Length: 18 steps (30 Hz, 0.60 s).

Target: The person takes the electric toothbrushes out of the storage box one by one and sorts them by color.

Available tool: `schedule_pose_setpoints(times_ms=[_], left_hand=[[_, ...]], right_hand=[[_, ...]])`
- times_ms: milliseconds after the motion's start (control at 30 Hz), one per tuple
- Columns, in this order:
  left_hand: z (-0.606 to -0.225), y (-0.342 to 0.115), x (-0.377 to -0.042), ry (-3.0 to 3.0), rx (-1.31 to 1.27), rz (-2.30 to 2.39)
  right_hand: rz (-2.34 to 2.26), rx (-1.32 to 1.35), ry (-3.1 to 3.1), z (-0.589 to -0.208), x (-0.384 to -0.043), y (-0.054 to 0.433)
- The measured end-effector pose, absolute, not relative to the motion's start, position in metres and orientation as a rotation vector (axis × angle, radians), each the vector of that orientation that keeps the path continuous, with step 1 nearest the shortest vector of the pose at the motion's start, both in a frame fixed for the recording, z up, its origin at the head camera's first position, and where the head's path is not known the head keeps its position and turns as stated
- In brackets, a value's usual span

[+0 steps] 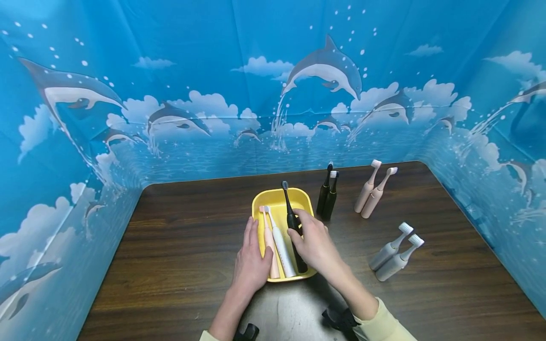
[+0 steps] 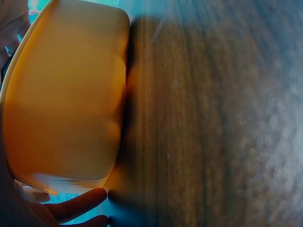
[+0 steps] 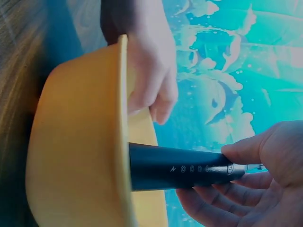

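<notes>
A yellow plastic bin [image 1: 283, 195] stands on the table, holding a pink electric toothbrush [image 1: 269, 241] and a white one [image 1: 281, 246] side by side. My right hand [image 1: 314, 241] grips a black electric toothbrush [image 1: 291, 218] between thumb and fingers, its lower end inside the bin at the right. In the right wrist view the brush's handle [image 3: 175, 165] passes behind the bin's rim. My left hand [image 1: 252, 263] rests on the bin's left side, thumb over the rim, fingers along the outer wall. The left wrist view shows the bin's outer wall [image 2: 66, 94] close up.
Right of the bin stand two black toothbrushes [image 1: 327, 199], two pink ones [image 1: 369, 196] and two grey ones [image 1: 390, 258], all upright in pairs. A blue dolphin-print curtain [image 1: 213, 71] encloses the dark wooden table [image 1: 183, 237] at the back and sides.
</notes>
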<state>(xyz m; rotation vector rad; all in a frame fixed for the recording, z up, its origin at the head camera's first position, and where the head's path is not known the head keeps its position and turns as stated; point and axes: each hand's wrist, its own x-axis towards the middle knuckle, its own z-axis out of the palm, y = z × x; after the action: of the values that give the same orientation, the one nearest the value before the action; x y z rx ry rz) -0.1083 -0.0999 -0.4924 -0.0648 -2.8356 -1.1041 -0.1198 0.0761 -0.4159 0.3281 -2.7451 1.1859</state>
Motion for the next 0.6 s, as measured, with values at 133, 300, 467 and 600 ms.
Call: schedule_pose_setpoints(times_ms=[133,300,467,600], left_hand=[[-0.492,-0.1,-0.108,-2.851,-0.041,-1.117],[-0.492,-0.099,-0.108,-2.863,-0.029,-1.118],[-0.49,-0.099,-0.108,-2.861,-0.024,-1.131],[-0.491,-0.099,-0.108,-2.865,-0.021,-1.129]], right_hand=[[1.205,0.33,-2.714,-0.409,-0.113,0.079],[1.202,0.368,-2.656,-0.394,-0.103,0.083],[1.213,0.378,-2.607,-0.38,-0.095,0.088],[1.224,0.393,-2.559,-0.37,-0.092,0.092]])
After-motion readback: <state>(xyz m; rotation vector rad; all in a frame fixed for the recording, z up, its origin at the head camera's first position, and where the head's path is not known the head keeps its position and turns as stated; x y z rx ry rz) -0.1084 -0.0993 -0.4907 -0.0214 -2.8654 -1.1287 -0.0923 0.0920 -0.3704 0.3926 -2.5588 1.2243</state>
